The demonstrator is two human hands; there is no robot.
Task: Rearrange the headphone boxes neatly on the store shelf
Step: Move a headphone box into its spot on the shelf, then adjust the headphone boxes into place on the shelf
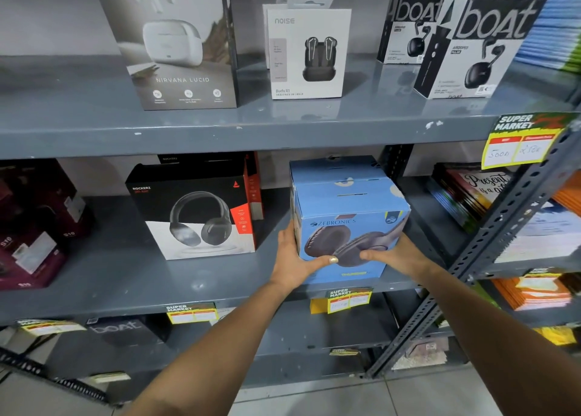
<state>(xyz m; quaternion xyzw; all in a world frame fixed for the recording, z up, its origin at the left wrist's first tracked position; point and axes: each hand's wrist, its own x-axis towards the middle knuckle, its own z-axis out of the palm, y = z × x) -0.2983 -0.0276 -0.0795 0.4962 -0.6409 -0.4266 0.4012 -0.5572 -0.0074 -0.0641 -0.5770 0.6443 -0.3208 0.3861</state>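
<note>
On the middle shelf (132,277) of a grey metal rack, head view: both hands are clamped on a blue headphone box (349,217), which stands near the shelf's front edge, right of centre. The left hand (294,258) grips the box's left side with the thumb across the lower front face; the right hand (397,255) holds the lower right corner, thumb likewise on the front. A second blue box (333,167) stands directly behind, touching or nearly so.

Judged step: squaring the front blue box with its row. To do this well, keep the base flat on the shelf, slide rather than lift, turn the printed face parallel to the shelf edge, and align it with the black headphone box (201,217) to the left, which sits slightly turned.

Count, middle shelf: two blue boxes; two black boxes, one behind the other; maroon boxes (34,227) at far left, number unclear. Top shelf: one tall grey earbud box (179,38), two white earbud boxes (309,53), two black-and-white earbud boxes (471,47).
</note>
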